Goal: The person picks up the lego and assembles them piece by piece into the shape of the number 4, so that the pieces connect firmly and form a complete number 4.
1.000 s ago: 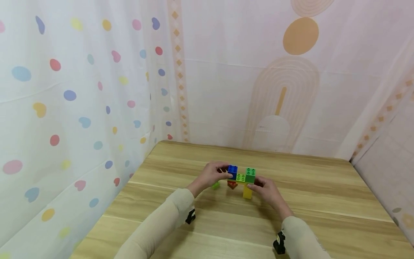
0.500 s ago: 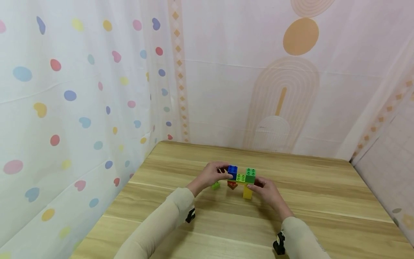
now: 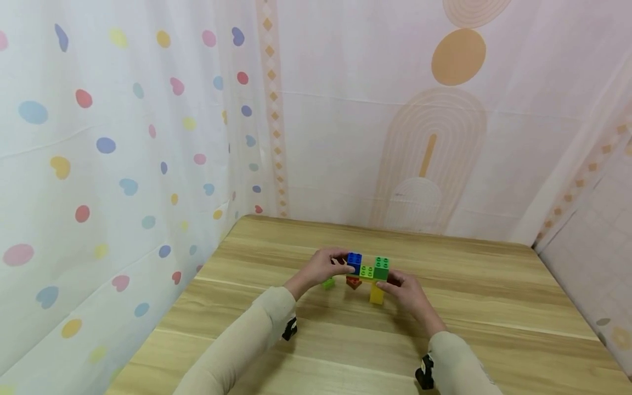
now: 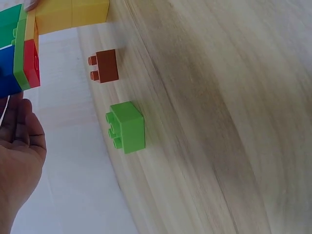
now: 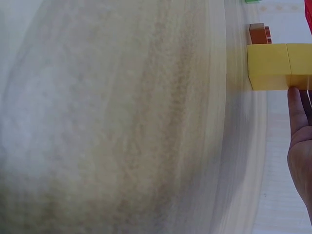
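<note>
A toy brick structure stands between the hands in the head view. On its top sit a blue brick and a green brick, one at each end of a lime plate. Yellow bricks form a column under the right end; a red piece is under the left end, which overhangs. My left hand pinches the blue brick between thumb and fingers. My right hand grips the structure's right side, fingers at the top of the yellow column and partly hidden behind it.
A loose brown brick and a loose lime brick lie on the wooden table, left of the yellow column. Patterned curtains hang behind the table and along its left side.
Both hands keep their hold on the brick structure. Nothing moves beyond a very slight shift of the whole view.
</note>
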Demonstrator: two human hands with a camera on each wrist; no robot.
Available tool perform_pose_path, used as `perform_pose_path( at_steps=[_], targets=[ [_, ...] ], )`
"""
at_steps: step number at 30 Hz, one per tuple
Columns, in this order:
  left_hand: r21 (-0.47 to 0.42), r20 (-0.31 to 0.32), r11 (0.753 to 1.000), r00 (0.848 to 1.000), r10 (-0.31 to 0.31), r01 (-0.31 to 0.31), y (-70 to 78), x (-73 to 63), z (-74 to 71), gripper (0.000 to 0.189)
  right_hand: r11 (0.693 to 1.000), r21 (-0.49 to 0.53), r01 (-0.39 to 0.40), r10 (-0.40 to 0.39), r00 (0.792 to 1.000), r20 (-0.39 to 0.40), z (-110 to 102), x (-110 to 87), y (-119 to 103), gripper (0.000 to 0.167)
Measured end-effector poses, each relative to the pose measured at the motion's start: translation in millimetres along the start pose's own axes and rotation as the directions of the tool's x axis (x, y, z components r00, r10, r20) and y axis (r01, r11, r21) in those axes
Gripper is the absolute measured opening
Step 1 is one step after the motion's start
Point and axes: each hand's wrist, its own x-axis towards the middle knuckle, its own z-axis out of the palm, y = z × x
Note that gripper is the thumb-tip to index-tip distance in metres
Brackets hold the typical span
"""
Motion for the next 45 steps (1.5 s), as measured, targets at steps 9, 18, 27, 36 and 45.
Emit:
perform_pose_path(
  at_steps=[9, 18, 27, 36, 45],
  targets=[
    [-0.01, -0.005, 1.0, 1.0, 0.011, -0.011, -3.2, -4.4, -8.7, 0.04, 1.0, 0.004, -0.01, 0.01, 1.0, -0.002, 2, -0.1, -2, 0.032],
    [-0.002, -0.046, 1.0, 0.998, -0.03, 0.03, -6.9, -7.1, -18.9, 0.049, 1.0, 0.021, -0.009, 0.009, 1.0, 0.0, 1, -0.8, -2, 0.031],
    [-0.029, -0.16, 0.997, 0.985, -0.07, 0.066, -16.4, -8.5, -32.0, 0.047, 1.0, 0.02, -0.007, 0.007, 1.0, -0.013, 1, -0.6, -2, 0.034],
    [-0.069, -0.195, 0.987, 0.968, -0.157, 0.146, -41.2, -12.7, -33.4, 0.049, 1.0, 0.001, -0.004, 0.004, 1.0, -0.027, 2, -0.7, -1, 0.034],
    [-0.073, -0.225, 0.977, 0.952, -0.21, 0.198, -63.2, -25.1, -19.5, 0.047, 1.0, 0.018, -0.01, 0.011, 0.999, -0.038, 5, -3.7, -1, 0.032]
  ],
)
